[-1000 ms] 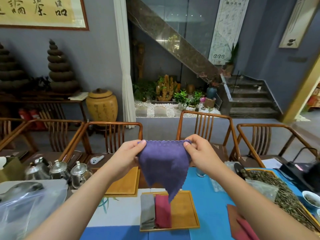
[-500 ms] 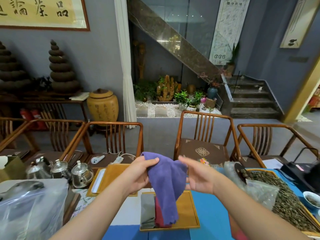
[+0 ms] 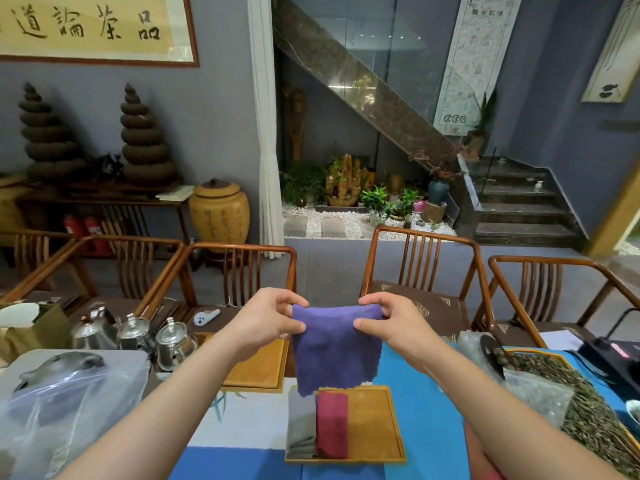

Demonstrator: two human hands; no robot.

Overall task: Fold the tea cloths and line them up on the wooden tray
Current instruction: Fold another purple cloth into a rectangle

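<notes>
Head view: both hands (image 3: pixel 266 323) pinching purple cloth's (image 3: pixel 336 351) top corners, cloth hanging down, upright.

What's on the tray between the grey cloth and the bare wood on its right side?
In the head view, a folded red cloth lies there, right beside the grey cloth on the tray.

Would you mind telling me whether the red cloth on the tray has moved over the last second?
No. The red cloth lies beside the grey cloth at the left end of the tray, just as before.
</notes>
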